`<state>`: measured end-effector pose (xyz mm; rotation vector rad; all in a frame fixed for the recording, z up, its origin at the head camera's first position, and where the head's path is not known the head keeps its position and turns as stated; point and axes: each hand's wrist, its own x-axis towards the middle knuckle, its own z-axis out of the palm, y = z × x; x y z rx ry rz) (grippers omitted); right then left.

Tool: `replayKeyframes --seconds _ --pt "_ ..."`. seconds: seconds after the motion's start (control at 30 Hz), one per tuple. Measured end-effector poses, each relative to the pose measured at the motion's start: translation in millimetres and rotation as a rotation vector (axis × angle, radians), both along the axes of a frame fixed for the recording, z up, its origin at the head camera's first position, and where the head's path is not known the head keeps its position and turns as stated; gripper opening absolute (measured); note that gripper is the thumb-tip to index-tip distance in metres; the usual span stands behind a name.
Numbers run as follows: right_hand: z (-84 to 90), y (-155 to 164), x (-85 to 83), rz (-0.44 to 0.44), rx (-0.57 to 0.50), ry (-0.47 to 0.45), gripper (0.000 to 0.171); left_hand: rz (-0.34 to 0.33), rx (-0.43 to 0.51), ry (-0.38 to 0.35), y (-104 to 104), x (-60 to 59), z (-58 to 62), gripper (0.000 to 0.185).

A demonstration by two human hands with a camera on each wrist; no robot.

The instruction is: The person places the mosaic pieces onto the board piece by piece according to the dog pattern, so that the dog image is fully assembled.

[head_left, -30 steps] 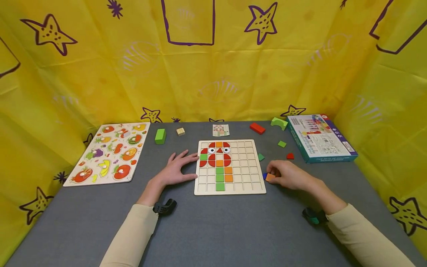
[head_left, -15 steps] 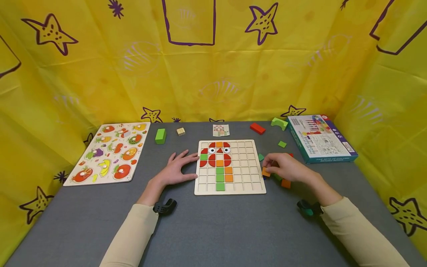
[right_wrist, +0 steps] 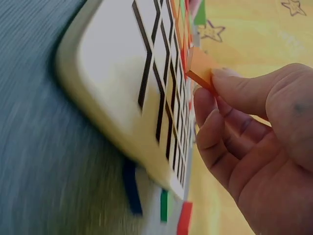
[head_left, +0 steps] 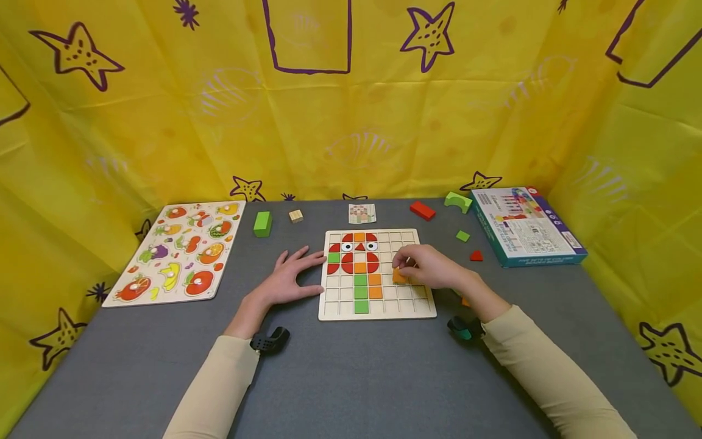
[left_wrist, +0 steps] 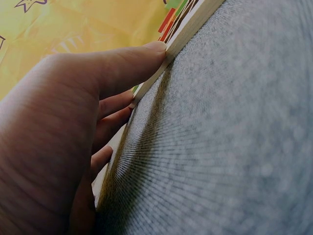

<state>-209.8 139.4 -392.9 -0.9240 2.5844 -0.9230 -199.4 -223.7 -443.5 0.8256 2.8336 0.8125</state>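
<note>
My right hand (head_left: 433,268) hovered over the grid board (head_left: 377,310), its fingers (right_wrist: 230,90) pinching an orange tile (head_left: 400,276) just above the cells right of the orange column. My left hand (head_left: 290,279) lay flat on the bench (head_left: 351,378), fingers straight, touching the board's left edge.

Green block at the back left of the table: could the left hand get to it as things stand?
Probably yes. The left hand lies flat against the puzzle board, holding nothing, and only bare table separates it from the green block.
</note>
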Motion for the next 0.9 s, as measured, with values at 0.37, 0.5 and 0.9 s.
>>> replayKeyframes --seconds 0.37,0.5,0.9 --pt "-4.6 -27.7 -7.1 0.037 0.053 0.048 0.007 0.003 -0.002 0.004 -0.7 -1.1 -1.8 0.073" --pt "-6.8 -28.5 -7.2 0.048 0.089 0.059 0.007 0.006 -0.002 -0.001 -0.7 -1.1 -1.9 0.073" --pt "-10.4 -28.8 -7.4 0.045 0.126 0.07 0.007 0.013 -0.008 -0.005 0.2 -0.5 -1.2 0.073"
